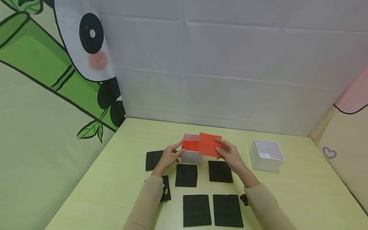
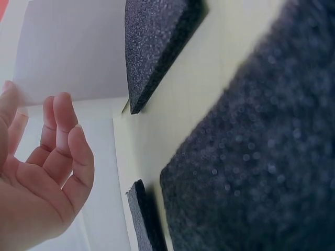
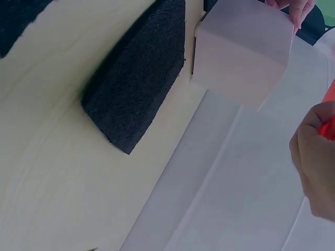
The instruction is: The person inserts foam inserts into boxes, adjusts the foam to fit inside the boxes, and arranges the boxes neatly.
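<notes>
A thin red square sheet (image 1: 210, 144) is pinched by my right hand (image 1: 231, 155) at its right edge. It is raised beside the white box (image 1: 191, 158), overlapping the box's right side in the head view. More red (image 1: 191, 145) shows inside this box. My left hand (image 1: 169, 156) holds the box at its left rim, with thumb toward the front and the other fingers spread. From the left wrist, the fingertips meet the edge of the pale box wall (image 2: 73, 52). In the right wrist view only a sliver of red shows at the right hand (image 3: 316, 162).
Several black foam squares lie about the table (image 1: 302, 191), including one (image 1: 186, 175) in front of the box and one (image 1: 220, 171) below my right hand. My left forearm partly covers another black piece with a yellow mark (image 1: 166, 191). A second white box (image 1: 267, 162) stands right.
</notes>
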Motion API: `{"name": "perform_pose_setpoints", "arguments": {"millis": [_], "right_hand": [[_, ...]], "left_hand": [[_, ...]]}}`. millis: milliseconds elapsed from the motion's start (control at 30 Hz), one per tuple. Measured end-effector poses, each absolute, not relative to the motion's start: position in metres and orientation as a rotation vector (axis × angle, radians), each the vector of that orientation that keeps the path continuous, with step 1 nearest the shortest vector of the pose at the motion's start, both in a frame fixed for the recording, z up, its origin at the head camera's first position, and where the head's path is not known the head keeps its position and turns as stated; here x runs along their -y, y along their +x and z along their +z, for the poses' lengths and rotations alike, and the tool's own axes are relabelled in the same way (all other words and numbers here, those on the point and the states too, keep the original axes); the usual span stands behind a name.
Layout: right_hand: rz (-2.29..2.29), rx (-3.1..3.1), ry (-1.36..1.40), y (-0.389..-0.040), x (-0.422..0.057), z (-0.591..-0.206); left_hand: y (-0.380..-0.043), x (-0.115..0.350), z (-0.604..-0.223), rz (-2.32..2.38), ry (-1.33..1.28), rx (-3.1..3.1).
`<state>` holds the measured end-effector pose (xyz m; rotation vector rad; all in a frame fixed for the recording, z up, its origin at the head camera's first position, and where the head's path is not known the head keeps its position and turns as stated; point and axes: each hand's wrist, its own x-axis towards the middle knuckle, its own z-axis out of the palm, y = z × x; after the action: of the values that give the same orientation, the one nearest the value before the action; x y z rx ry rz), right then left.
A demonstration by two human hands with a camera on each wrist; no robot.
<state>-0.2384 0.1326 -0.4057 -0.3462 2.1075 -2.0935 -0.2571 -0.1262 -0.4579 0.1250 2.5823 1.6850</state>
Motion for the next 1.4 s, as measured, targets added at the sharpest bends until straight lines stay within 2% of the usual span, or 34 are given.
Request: {"name": "perform_pose_setpoints", "arguments": {"millis": [600,1133,1400], "right_hand": [[-2.116,-2.293,-0.209,-0.271,-0.084,-0.404],[-1.781,-2.695,-0.086,-0.278,-0.061,-0.408],[-1.498,-2.903,-0.282,-0.277,-0.056,-0.415]], "left_hand": [[-0.256,0.127,-0.457,1.691,0.100,-2.573],[-0.256,0.127,-0.454,1.655,0.083,-2.589],[-0.254,0.127,-0.453,1.645,0.112,-2.594]]}}
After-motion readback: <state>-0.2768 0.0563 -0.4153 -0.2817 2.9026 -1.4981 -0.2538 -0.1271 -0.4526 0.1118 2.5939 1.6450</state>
